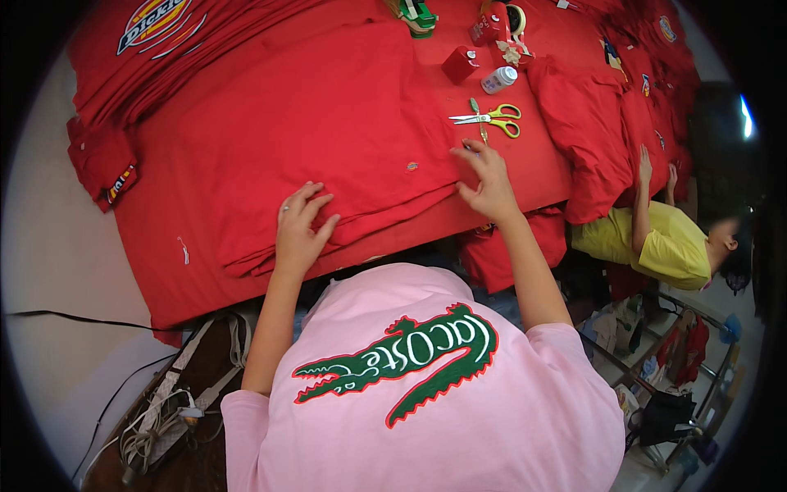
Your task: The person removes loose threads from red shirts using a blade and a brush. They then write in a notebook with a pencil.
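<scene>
A stack of red garments (320, 123) lies spread flat on the red-covered table in front of me, with a small badge near its right front corner. My left hand (303, 223) rests over the front edge of the stack, fingers apart and holding nothing. Over by the right edge of the stack is my right hand (489, 182), its fingers spread and bent, also with nothing in it. Just beyond that hand lie scissors (500, 120) with yellow-green handles, a small thin tool beside them.
Past the scissors stand a white bottle (499, 79), a red box (461, 65) and a tape roll (516, 20). More red garments (156, 57) are piled far left and right. A co-worker in a yellow shirt (656, 238) is at the right. Cords (156, 435) lie lower left.
</scene>
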### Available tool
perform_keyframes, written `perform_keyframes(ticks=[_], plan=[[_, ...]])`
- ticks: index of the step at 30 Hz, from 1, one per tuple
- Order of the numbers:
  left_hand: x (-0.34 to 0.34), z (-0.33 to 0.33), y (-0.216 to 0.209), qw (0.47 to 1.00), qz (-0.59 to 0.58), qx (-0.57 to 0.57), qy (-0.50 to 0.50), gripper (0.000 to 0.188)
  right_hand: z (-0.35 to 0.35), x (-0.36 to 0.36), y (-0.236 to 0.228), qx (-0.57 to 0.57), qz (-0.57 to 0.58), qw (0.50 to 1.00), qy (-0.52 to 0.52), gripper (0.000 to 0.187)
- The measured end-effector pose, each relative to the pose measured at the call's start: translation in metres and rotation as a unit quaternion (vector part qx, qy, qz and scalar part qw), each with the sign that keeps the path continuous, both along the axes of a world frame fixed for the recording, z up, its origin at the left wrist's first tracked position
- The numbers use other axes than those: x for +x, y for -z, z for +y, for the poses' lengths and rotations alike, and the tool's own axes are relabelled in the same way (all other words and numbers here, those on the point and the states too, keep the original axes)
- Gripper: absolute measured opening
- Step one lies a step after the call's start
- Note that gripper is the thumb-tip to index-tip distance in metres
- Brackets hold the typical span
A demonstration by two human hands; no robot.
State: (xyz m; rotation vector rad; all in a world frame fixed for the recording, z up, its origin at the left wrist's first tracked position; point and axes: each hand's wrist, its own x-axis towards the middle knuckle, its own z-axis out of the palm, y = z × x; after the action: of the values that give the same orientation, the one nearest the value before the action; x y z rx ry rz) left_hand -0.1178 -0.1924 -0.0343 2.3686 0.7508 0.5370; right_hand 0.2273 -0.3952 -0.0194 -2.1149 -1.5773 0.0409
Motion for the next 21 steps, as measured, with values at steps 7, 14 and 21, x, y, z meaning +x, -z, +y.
perform_keyframes(ticks=[7,14,21], plan=[[0.057,-0.018,-0.005,0.994,0.040,0.008,0.105,0.062,0.020,-0.007,0.014,0.014,0.258,0.965,0.036,0.030],[0.052,0.054,-0.011,0.994,0.001,0.022,-0.105,0.057,0.053,-0.014,-0.064,0.247,0.801,0.530,0.127,0.022],[-0.078,0.144,-0.022,0.937,0.061,0.000,-0.345,0.048,0.032,0.025,-0.041,0.329,0.851,0.411,0.004,0.035]])
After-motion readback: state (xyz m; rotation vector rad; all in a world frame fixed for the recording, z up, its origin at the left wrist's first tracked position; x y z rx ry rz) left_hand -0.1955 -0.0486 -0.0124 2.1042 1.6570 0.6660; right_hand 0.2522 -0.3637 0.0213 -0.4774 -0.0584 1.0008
